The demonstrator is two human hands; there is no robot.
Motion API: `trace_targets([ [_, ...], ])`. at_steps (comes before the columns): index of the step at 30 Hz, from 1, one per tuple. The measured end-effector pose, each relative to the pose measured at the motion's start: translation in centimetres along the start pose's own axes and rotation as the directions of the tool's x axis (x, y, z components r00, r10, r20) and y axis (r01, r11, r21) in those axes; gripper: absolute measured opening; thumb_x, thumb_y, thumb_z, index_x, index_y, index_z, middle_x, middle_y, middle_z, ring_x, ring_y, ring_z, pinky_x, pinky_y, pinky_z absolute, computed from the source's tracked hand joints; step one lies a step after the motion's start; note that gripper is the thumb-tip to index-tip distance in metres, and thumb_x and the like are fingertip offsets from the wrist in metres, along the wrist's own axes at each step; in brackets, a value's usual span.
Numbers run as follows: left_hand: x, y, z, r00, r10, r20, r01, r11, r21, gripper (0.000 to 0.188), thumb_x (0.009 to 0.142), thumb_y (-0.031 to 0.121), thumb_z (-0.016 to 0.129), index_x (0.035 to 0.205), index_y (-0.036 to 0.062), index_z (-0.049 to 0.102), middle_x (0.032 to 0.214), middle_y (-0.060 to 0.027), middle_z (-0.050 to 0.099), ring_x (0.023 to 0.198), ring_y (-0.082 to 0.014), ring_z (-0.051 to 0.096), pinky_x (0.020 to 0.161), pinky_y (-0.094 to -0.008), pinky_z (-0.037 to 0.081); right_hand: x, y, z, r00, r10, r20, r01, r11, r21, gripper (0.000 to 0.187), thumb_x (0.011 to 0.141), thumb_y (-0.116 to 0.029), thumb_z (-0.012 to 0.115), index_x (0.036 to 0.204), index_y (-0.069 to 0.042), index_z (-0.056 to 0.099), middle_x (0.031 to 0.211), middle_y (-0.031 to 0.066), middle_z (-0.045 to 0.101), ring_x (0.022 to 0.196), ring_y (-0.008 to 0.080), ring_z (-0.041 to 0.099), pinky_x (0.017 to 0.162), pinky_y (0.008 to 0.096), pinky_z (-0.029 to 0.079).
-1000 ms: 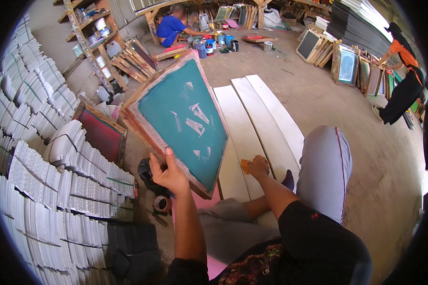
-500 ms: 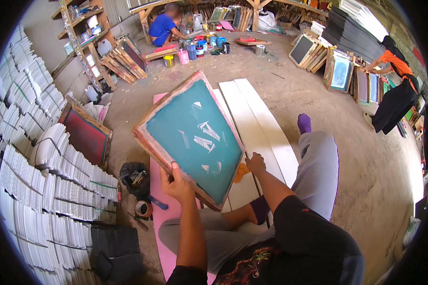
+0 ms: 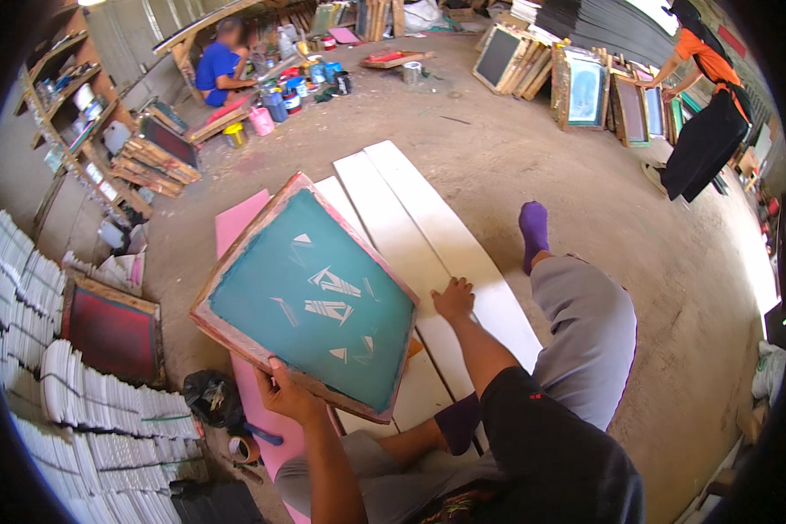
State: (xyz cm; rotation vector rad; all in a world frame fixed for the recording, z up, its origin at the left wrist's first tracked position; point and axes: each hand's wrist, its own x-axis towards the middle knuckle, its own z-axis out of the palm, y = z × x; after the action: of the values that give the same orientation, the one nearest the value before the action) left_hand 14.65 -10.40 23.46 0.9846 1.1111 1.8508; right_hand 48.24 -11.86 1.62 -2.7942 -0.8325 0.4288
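My left hand point(image 3: 288, 393) is closed round the near wooden edge of a screen-printing frame point(image 3: 310, 301), thumb on top. The frame has a teal mesh with pale angular designs and is held tilted above the boards. My right hand point(image 3: 454, 299) lies on a long white board point(image 3: 410, 218), fingers apart, just right of the frame and not touching it. An orange thing point(image 3: 415, 347) shows partly from under the frame's right edge; its kind is hidden. A pink board point(image 3: 240, 210) lies beneath the frame's left side.
A black plastic bag point(image 3: 211, 397) and a tape roll point(image 3: 243, 450) are on the floor at left, beside white stacks point(image 3: 105, 393) and a red-mesh frame point(image 3: 113, 332). Paint cans point(image 3: 293, 87) surround a crouching person point(image 3: 221, 65). Another person point(image 3: 712, 96) touches leaning frames point(image 3: 581, 87).
My view has turned, shifting the surroundings leftward. The teal frame lies lower and flatter in my left hand. My right hand has left the frame's edge and spread on the white board.
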Motion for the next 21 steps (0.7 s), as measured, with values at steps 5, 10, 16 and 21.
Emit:
trace_targets([
  [5,1.1,-2.9,0.4,0.995,-0.088,0.044,0.083,0.991,0.101,0.035,0.103,0.016,0.058,0.129,-0.0062,0.060,0.117,-0.0076,0.063,0.102,-0.0172,0.060,0.088,-0.0319,0.049,-2.2,0.1,1.3,0.972,-0.134,-0.191,0.126,0.991,-0.052,0.072,0.090,-0.055,0.065,0.139,-0.003,0.051,0.134,0.0153,0.053,0.126,0.0315,0.047,0.103,0.0466,0.041],
  [10,1.8,-4.1,0.5,0.988,-0.075,0.135,0.087,0.992,-0.086,0.036,0.103,0.017,0.058,0.131,-0.0055,0.058,0.119,-0.0080,0.063,0.103,-0.0169,0.060,0.088,-0.0324,0.050,0.6,1.5,0.1,0.974,-0.117,-0.197,0.115,0.993,-0.022,0.065,0.094,-0.051,0.061,0.142,-0.007,0.051,0.138,0.0149,0.052,0.128,0.0320,0.048,0.105,0.0480,0.040],
  [16,1.9,-4.3,1.1,0.990,-0.142,0.001,0.142,0.987,-0.072,0.031,0.102,0.016,0.059,0.125,-0.0051,0.060,0.114,-0.0080,0.064,0.099,-0.0170,0.061,0.086,-0.0325,0.052,5.9,6.3,-0.7,0.957,0.115,-0.266,-0.122,0.992,-0.010,0.074,0.093,-0.054,0.062,0.152,-0.013,0.042,0.154,0.0193,0.040,0.144,0.0376,0.036,0.116,0.0509,0.033],
  [21,2.0,-5.3,1.3,0.979,-0.205,-0.022,0.200,0.971,-0.130,0.029,0.102,0.016,0.060,0.122,-0.0053,0.061,0.112,-0.0081,0.064,0.097,-0.0169,0.062,0.085,-0.0318,0.053,6.1,8.5,-2.1,0.988,0.078,-0.131,-0.068,0.995,0.079,0.088,0.086,-0.062,0.068,0.156,-0.019,0.037,0.156,0.0190,0.036,0.146,0.0409,0.030,0.120,0.0523,0.027],
])
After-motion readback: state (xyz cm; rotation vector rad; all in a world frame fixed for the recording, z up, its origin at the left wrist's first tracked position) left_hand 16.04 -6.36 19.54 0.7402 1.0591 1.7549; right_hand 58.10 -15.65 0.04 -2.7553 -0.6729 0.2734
